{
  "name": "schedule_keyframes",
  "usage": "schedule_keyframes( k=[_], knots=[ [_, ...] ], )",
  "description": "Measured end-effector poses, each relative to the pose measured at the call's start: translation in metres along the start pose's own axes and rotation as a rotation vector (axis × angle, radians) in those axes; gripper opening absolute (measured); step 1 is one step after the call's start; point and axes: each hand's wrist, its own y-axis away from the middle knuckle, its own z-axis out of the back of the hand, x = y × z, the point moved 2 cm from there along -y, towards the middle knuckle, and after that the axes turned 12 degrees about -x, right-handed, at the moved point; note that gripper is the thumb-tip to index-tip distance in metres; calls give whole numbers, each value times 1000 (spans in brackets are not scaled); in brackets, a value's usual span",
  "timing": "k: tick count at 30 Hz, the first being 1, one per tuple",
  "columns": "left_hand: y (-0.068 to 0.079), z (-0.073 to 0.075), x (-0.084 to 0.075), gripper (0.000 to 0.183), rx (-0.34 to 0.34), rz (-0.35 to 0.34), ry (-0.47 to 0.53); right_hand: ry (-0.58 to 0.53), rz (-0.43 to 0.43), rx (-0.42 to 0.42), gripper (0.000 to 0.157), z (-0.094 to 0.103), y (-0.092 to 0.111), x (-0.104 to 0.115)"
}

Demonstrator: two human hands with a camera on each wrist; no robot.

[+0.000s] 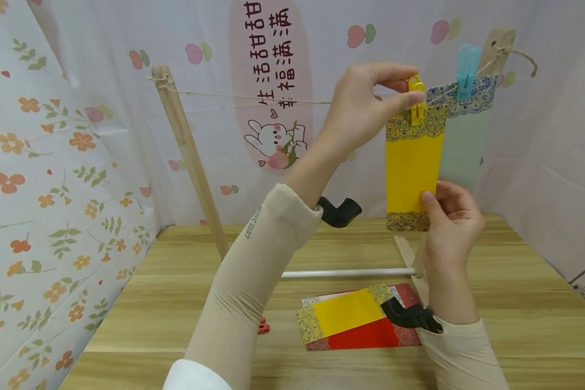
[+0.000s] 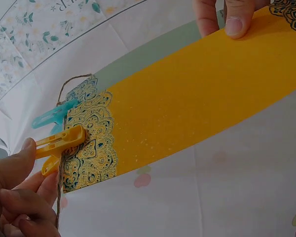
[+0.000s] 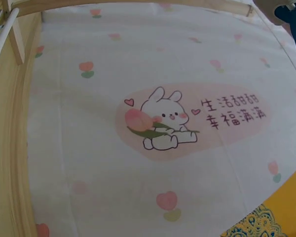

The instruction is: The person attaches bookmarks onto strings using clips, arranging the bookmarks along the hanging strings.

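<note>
My left hand (image 1: pixel 363 105) pinches a yellow clothespin (image 1: pixel 417 111) by its handles, thumb on one side and fingers on the other. The pin sits over the twine (image 1: pixel 253 98) and the patterned top edge of a yellow card (image 1: pixel 411 173), which hangs down lengthwise. Lower on the card's right edge, my right hand (image 1: pixel 450 233) pinches it between thumb and fingers. Behind and to the right, a pale green card (image 1: pixel 460 146) with a blue patterned border hangs from a light-blue clothespin (image 1: pixel 466 73). In the left wrist view the yellow clothespin (image 2: pixel 64 140) overlaps the card's border.
Wooden posts (image 1: pixel 187 157) carry the twine at both ends, and a white rod (image 1: pixel 346 273) runs low between them. On the table (image 1: pixel 141 325) lie another yellow card (image 1: pixel 346 311), a red card (image 1: pixel 365 336) and others beneath. A red clothespin (image 1: pixel 264 326) shows partly behind my left sleeve.
</note>
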Motion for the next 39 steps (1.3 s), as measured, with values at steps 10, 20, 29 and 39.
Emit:
schedule_keyframes(
  k=[10, 20, 29, 39],
  knots=[
    [3, -1, 7, 40, -13, 33, 105, 58, 37, 45, 19, 4, 0, 3],
    [15, 8, 2, 37, -5, 27, 176, -6, 103, 54, 22, 4, 2, 15],
    [36, 9, 10, 30, 62, 3, 278, 4, 112, 104, 19, 6, 5, 19],
    [71, 20, 45, 24, 145, -92, 292, 147, 77, 258, 16, 2, 16, 25]
  ],
)
